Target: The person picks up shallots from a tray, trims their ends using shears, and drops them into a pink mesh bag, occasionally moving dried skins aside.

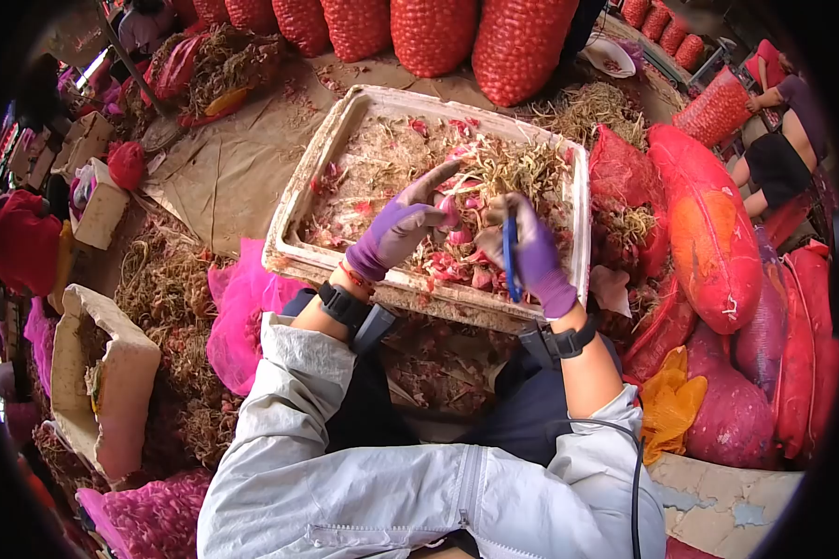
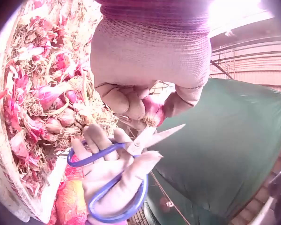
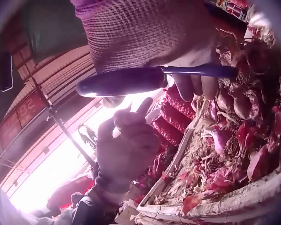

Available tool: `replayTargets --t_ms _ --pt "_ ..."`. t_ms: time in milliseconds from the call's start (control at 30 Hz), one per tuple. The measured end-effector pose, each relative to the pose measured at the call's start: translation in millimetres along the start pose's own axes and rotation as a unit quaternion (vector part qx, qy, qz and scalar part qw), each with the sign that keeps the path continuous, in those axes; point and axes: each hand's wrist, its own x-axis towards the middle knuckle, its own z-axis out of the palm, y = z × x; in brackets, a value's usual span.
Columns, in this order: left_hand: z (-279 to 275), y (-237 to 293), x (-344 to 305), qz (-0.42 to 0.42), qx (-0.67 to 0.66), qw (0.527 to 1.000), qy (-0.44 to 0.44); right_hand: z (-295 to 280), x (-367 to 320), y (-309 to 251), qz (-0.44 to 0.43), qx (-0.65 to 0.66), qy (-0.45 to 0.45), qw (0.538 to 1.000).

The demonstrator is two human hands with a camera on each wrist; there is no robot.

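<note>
My gloved left hand [image 1: 393, 233] pinches a small pink shallot [image 2: 152, 110] between thumb and fingers over the shallow white tray [image 1: 580, 233]. The shallot's root end points toward the scissors [image 2: 141, 140]. These have blue handle loops, and my gloved right hand [image 1: 534, 253] grips them. In the left wrist view their blades stand apart, with the tips close to the shallot. Below both hands, loose shallots [image 2: 48, 96] lie among dry stems and red skins in the tray. The right wrist view shows one blue handle [image 3: 126, 82] side-on, while the blades are hidden there.
Full red net sacks [image 1: 527, 47] line the far side. More stuffed sacks [image 1: 704, 228] lie close on the right, near another person [image 1: 792, 140]. A broken foam box [image 1: 112, 382], dry stalks [image 1: 172, 307] and pink netting [image 1: 242, 326] are on the left.
</note>
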Motion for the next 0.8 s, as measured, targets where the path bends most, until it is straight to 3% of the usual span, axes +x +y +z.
replayTargets --t_ms 33,67,267,400,467,633,700,800 --pt "4.8 5.8 -2.1 -0.006 -0.014 1.0 0.012 0.1 -4.0 0.8 -0.058 -0.268 -0.011 0.962" --pt "2.4 7.5 -3.7 -0.009 0.006 1.0 0.015 -1.7 -3.6 -0.8 -0.007 -0.287 -0.043 0.957" --pt "-1.6 4.6 -5.9 0.027 -0.001 0.999 -0.046 0.6 -3.1 10.8 -0.065 -0.337 -0.019 0.939" --pt "4.1 10.3 -6.6 0.019 -0.025 0.999 -0.041 2.4 -4.4 9.1 -0.116 -0.357 -0.011 0.927" --pt "6.7 16.6 -7.4 -0.028 0.032 0.999 0.009 5.3 -5.1 2.7 -0.115 -0.349 -0.013 0.93" --pt "-3.9 7.5 -5.8 -0.013 0.022 1.0 -0.011 6.4 -6.2 -2.1 -0.1 -0.36 -0.014 0.927" --pt "-1.4 7.7 -7.3 -0.01 0.004 1.0 -0.017 7.6 -7.4 -7.9 -0.035 -0.359 -0.02 0.932" --pt "8.5 13.4 -8.9 0.078 0.051 0.996 0.005 4.8 -6.2 4.5 -0.059 -0.343 -0.009 0.938"
